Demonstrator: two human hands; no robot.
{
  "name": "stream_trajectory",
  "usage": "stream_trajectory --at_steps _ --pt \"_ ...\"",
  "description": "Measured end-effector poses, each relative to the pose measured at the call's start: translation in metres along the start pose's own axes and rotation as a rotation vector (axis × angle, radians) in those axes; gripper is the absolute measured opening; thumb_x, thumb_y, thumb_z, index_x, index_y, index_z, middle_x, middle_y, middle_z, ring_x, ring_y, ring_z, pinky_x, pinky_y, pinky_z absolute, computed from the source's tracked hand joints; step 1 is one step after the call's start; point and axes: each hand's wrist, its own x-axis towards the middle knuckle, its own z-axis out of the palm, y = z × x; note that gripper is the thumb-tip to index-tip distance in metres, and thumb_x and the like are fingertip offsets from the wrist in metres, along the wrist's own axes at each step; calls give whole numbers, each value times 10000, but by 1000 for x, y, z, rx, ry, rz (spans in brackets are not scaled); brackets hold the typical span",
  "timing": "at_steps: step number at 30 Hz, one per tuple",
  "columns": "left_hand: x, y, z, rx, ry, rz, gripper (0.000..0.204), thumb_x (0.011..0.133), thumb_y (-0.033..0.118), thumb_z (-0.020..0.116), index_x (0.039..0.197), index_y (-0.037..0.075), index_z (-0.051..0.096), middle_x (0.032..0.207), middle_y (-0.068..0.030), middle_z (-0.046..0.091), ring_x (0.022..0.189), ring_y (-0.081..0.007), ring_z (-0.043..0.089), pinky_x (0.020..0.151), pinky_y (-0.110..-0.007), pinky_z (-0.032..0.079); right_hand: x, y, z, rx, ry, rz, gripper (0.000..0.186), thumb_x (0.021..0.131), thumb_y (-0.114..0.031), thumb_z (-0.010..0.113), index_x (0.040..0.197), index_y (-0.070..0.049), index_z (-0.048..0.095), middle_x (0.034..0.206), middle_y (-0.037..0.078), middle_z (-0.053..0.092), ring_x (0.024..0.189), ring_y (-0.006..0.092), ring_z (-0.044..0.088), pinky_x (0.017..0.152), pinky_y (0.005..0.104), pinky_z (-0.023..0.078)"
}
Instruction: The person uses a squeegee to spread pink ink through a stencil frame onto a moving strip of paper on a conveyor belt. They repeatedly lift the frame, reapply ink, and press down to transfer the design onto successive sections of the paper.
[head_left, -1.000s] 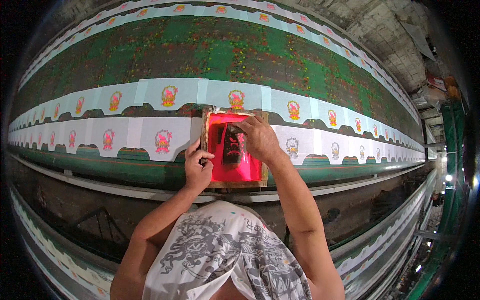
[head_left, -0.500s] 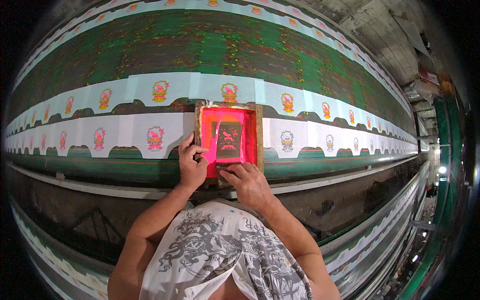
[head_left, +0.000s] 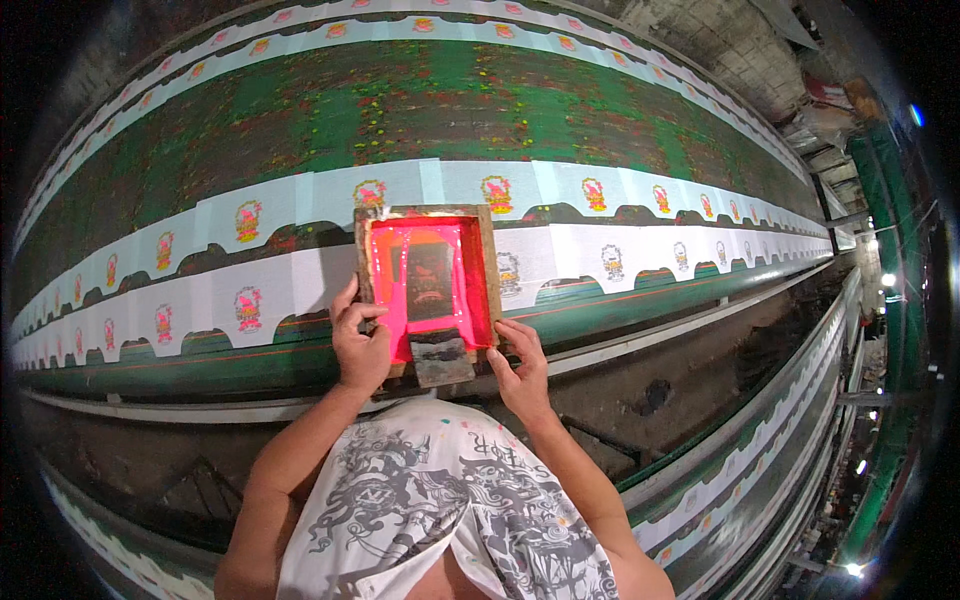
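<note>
A wooden screen-printing frame with bright pink ink inside is between my two hands. Its mesh shows a dark panel with a small design. My left hand grips the frame's left side near the front, fingers curled on the wood. At the front right corner my right hand holds the frame by fingers and thumb. An ink-stained squeegee leans on the near edge, untouched by either hand. A shadow falls on the cloth left of the frame, which looks slightly raised.
White cloth pieces with pink and grey prints run along the green table's near edge. Behind them lies a row of pale blue pieces with red and yellow prints. A rail borders the table; more printing tables stand at lower right.
My right hand has let go of the squeegee and taken the frame's right corner. The frame has shifted along the row, past the print on its right, which it now partly covers.
</note>
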Motion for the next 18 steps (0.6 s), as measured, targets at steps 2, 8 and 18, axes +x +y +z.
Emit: stream_trajectory --at_steps 2,8,18 --pt "-4 9 38 4 28 15 242 821 -116 700 988 45 766 1642 -271 587 1542 -420 549 1285 -490 408 2 17 -27 -27 14 -26 467 954 -23 832 1413 -15 745 1474 222 690 1383 383 655 1185 459 512" --pt "-18 19 118 -14 9 -41 243 820 -115 720 1002 40 764 1652 -290 581 1555 -408 547 1308 -491 386 17 52 -104 -20 11 -68 480 941 -6 826 1413 -28 742 1464 220 694 1371 386 653 1200 482 496" --pt "-27 19 140 -137 36 -161 252 841 -150 754 1015 33 751 1671 -287 556 1596 -360 514 1315 -467 379 36 59 -155 -88 -129 -238 445 906 32 820 1345 -13 761 1390 216 722 1310 422 678 1133 494 541"
